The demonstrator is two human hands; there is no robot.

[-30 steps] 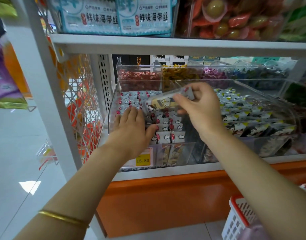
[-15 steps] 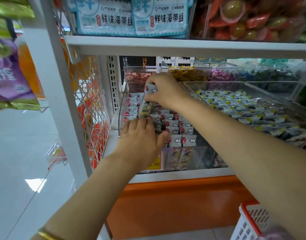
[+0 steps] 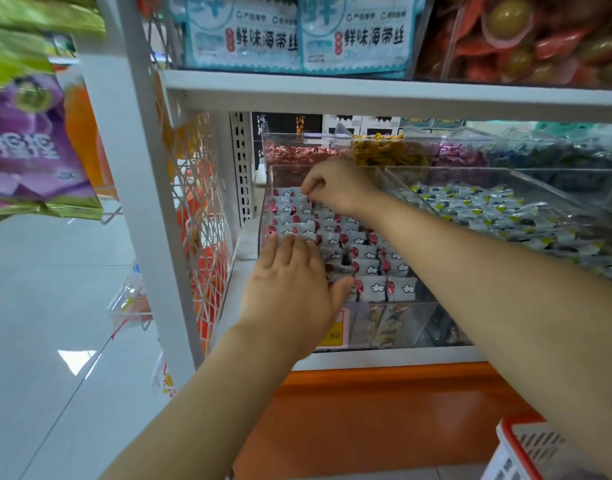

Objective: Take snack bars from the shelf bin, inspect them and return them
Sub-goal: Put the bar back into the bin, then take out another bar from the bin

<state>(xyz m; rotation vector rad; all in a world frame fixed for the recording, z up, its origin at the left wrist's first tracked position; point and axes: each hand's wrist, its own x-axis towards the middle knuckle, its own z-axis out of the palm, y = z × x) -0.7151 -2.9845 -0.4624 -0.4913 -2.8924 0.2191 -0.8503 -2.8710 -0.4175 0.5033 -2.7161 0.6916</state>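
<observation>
A clear plastic shelf bin [image 3: 406, 325] holds rows of small white snack bars [image 3: 377, 288] with red dots and cloud marks, standing on end. My right hand [image 3: 339, 187] reaches to the back left of the bin, its fingers curled down and pinching the top of one bar in the rear row; that bar is mostly hidden among the others. My left hand [image 3: 290, 292] lies flat with straight fingers on the bars at the front left of the bin, thumb spread to the right.
A second clear bin [image 3: 574, 188] of yellow-marked packets adjoins on the right. Smaller candy bins [image 3: 297, 152] stand behind. The upper shelf [image 3: 367, 95] hangs low overhead. A wire mesh panel [image 3: 200, 209] closes the left side. A red-and-white basket [image 3: 526, 452] sits lower right.
My right hand carried the bar from above the bin to its back left and lowered it among the rows. My left hand stayed flat on the front bars.
</observation>
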